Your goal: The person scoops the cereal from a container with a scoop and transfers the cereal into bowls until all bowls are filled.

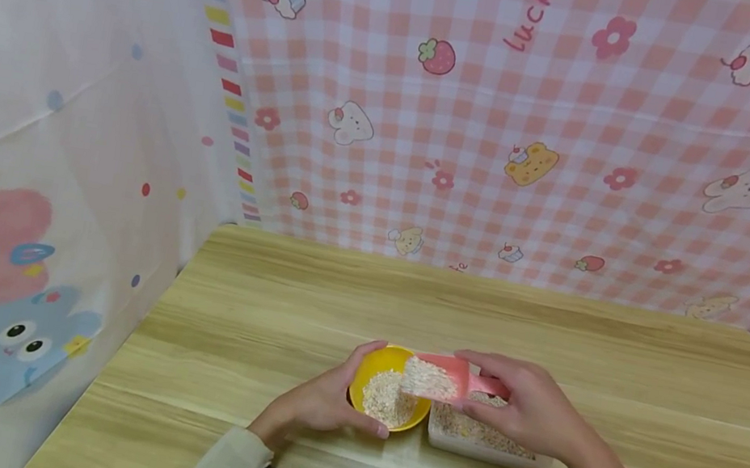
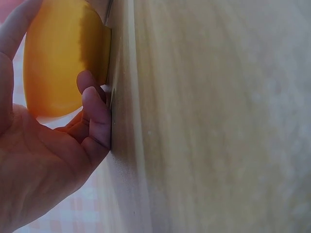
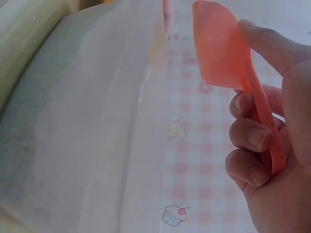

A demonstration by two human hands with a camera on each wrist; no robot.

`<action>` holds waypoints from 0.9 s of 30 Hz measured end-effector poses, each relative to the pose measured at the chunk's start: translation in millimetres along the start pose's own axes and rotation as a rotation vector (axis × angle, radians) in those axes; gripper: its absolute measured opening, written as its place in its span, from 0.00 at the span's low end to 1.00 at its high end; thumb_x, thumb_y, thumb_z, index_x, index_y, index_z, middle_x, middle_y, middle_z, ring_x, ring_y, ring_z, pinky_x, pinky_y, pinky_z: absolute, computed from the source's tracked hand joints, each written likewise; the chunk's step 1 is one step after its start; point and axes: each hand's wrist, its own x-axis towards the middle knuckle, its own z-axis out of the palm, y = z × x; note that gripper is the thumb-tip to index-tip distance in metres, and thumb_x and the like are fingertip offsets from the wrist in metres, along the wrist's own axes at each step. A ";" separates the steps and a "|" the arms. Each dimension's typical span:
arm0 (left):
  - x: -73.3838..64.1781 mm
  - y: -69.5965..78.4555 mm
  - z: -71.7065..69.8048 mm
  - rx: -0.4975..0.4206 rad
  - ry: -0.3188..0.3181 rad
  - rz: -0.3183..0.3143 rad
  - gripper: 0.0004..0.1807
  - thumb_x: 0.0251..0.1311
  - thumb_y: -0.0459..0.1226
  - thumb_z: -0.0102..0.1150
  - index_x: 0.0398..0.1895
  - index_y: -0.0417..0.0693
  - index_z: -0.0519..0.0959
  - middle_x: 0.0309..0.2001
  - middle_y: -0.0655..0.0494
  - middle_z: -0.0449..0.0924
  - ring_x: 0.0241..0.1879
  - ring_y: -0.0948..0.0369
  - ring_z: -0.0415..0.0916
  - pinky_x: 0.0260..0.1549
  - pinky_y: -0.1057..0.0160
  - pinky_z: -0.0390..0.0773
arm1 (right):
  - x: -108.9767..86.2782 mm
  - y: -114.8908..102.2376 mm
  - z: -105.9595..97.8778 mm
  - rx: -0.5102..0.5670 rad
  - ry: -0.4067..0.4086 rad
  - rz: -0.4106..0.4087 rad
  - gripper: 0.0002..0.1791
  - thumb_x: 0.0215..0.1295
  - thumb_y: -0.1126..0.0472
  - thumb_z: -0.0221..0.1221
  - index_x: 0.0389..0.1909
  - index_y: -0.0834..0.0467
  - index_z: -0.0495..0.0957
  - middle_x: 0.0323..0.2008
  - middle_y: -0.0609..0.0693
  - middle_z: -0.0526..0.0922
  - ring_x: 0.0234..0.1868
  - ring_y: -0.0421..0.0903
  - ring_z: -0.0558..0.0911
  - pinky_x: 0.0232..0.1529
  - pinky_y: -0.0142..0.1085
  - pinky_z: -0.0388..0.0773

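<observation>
L hand [image 1: 326, 402] clamped on yellow bowl [image 1: 385, 357], R hand [image 1: 539, 407] clamped on pink scoop [image 1: 462, 382] w/ flakes [image 1: 429, 379], tip over bowl; tub [image 1: 484, 452] R of bowl.

In the lower right of the head view, the right hand [image 1: 534, 406] hides part of the pale tub [image 1: 480, 450], while at the left-wrist view's upper left the top edge crops the yellow bowl [image 2: 53, 58] (its inside hidden there).
</observation>
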 end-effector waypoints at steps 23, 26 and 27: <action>0.3 1.0 -0.2 0.020 -0.009 0.013 0.64 0.42 0.48 0.81 0.78 0.64 0.44 0.73 0.50 0.59 0.69 0.51 0.60 0.69 0.41 0.55 | 27.4 -11.8 7.2 -0.129 -0.103 -0.041 0.33 0.61 0.40 0.66 0.62 0.54 0.77 0.53 0.49 0.84 0.45 0.40 0.83 0.46 0.41 0.82; 0.3 0.8 0.0 0.016 -0.009 0.013 0.64 0.43 0.48 0.81 0.78 0.65 0.44 0.72 0.50 0.60 0.69 0.51 0.60 0.69 0.42 0.56 | 29.4 -13.2 7.6 -0.134 -0.111 -0.060 0.32 0.61 0.41 0.66 0.61 0.54 0.77 0.53 0.49 0.84 0.46 0.42 0.84 0.46 0.42 0.82; 0.2 0.8 0.0 0.016 -0.008 0.012 0.64 0.43 0.48 0.81 0.78 0.65 0.44 0.72 0.49 0.60 0.69 0.51 0.60 0.69 0.42 0.56 | 30.0 -13.5 7.7 -0.138 -0.112 -0.067 0.32 0.61 0.41 0.66 0.61 0.54 0.77 0.53 0.49 0.84 0.46 0.42 0.84 0.46 0.43 0.82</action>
